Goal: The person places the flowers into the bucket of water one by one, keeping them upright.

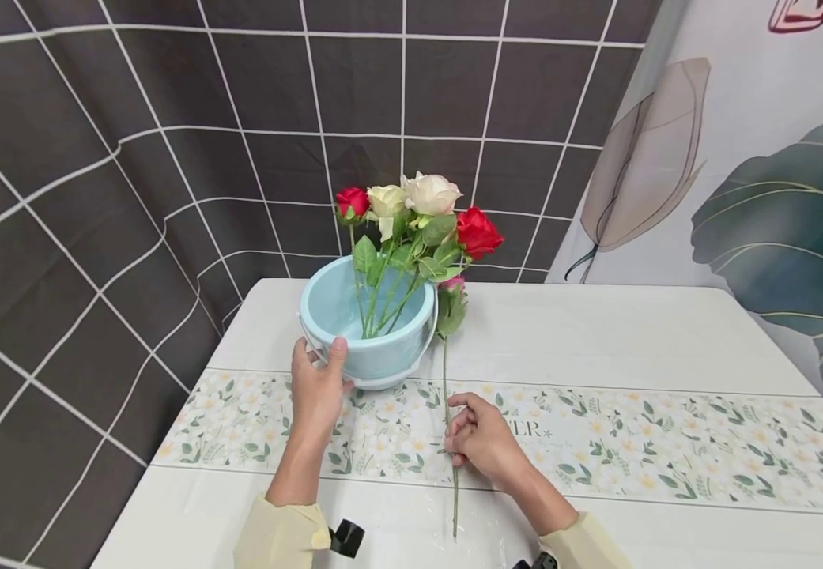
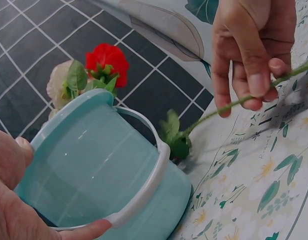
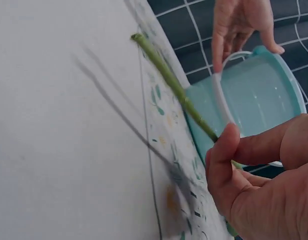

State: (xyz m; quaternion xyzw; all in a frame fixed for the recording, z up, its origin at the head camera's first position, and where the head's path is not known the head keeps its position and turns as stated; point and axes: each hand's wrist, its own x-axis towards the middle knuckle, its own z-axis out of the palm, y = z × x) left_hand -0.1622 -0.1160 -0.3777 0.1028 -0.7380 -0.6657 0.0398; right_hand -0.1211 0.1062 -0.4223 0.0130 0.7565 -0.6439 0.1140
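A light blue bucket (image 1: 383,362) with a white handle (image 2: 144,187) stands on the table. My left hand (image 1: 317,393) grips its near left side, thumb at the rim and fingers on the outer wall. Inside lean several roses: a small red rose (image 1: 352,202), a pale yellow rose (image 1: 386,202), a blush-white rose (image 1: 431,194) and a larger red rose (image 1: 478,233). Right of the bucket, my right hand (image 1: 485,441) pinches the green stem (image 3: 166,75) of a pink rose (image 1: 455,283) between thumb and fingers. Its bloom, partly hidden by leaves, points away from me.
The white table (image 1: 632,336) has a floral printed band (image 1: 639,442) across it. Dark tiled-pattern cloth (image 1: 361,87) hangs behind and to the left. A pale curtain with large leaf prints (image 1: 795,213) hangs at the right.
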